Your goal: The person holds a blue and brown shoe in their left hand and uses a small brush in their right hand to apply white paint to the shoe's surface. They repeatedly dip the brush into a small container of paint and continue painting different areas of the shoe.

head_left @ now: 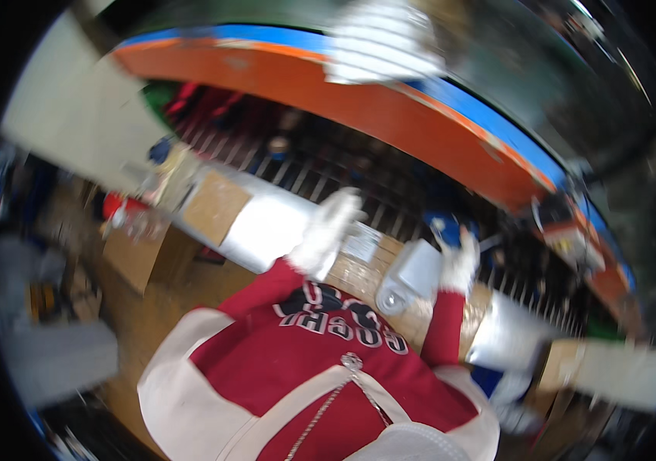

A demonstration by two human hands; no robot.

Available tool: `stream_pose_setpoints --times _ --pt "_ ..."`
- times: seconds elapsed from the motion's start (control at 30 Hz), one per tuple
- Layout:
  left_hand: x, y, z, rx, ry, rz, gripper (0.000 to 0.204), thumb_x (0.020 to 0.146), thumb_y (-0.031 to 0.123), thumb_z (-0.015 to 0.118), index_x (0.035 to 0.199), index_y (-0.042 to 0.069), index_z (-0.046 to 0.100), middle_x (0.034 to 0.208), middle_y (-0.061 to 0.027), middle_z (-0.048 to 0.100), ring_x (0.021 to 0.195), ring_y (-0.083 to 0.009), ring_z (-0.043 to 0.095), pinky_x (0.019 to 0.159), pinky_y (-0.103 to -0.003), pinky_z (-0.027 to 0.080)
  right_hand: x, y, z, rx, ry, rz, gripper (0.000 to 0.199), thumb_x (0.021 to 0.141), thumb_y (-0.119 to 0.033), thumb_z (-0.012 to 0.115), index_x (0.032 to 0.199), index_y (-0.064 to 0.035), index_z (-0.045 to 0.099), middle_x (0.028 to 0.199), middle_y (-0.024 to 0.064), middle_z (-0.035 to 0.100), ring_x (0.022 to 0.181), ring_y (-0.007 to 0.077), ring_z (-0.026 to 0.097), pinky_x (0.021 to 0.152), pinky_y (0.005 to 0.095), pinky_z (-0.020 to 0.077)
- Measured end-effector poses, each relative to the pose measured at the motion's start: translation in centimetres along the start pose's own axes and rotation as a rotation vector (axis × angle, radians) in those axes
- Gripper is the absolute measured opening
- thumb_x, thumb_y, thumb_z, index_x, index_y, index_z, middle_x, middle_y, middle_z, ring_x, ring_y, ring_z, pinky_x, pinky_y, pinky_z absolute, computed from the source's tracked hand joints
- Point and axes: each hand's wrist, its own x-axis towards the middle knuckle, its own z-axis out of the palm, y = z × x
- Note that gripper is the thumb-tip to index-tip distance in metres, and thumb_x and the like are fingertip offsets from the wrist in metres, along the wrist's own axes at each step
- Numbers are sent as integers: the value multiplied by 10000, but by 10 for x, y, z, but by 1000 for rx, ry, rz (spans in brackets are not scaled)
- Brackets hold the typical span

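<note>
My left hand (332, 229), in a white glove, is stretched out over the near edge of the metal ledge, its fingers flat and holding nothing. To the right my right hand (458, 261) is also gloved in white, with bare fingertips showing; thumb and fingers stand apart beside a blue object (451, 213) I cannot make out. Between my hands a light grey casing (412, 275) with a round end lies tilted on a brown carton (366, 270). Clear film covers the carton, and a pale label (362, 243) is on it near my left hand. Motion blurs the details.
Beyond the ledge (266, 230) runs a row of metal bars (305, 177), with an orange, blue-edged machine beam (251, 69) arching over it. A cardboard piece (216, 206) lies on the left. An open carton (136, 250) stands farther left; another carton (566, 365) is at the right.
</note>
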Motion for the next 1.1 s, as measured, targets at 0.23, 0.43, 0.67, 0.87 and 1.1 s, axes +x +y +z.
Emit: stream_pose_setpoints --times 0.23,0.43,0.67,0.87,1.1 --pt "-23 5 -48 208 221 -65 736 993 560 513 1451 -11 438 1127 -223 675 831 -251 697 792 -345 550 137 62 -50 -571 184 -455 483 801 -8 732 1245 1 544 1094 94 634 883 184 624 755 343 543" --pt "-11 1 -59 193 226 -32 692 1010 493 529 1465 -17 418 1117 -212 657 869 -244 681 810 -327 537 155 91 -68 -1056 149 -118 574 813 -229 735 1305 -13 535 1244 158 601 1106 274 579 938 390 484" --pt "-5 -2 -52 220 219 -43 652 1016 440 553 1457 -22 427 1096 -211 663 856 -241 680 778 -311 546 140 32 -74 -1318 203 -223 479 819 -328 704 1190 -35 630 1149 235 682 1122 400 626 926 424 511" --pt "6 -1 -46 213 207 -40 625 1006 412 585 1439 -20 452 1084 -198 669 855 -236 684 770 -321 554 135 -11 -100 -1858 546 129 503 877 -493 602 1182 -101 679 1265 143 670 1177 306 640 910 461 510" --pt "11 0 -38 205 157 -42 615 992 350 621 1434 -43 448 1113 -197 654 916 -235 670 797 -329 558 194 4 -207 -1891 471 -37 629 862 -595 602 1255 -107 659 1253 108 675 1204 328 596 956 413 488"
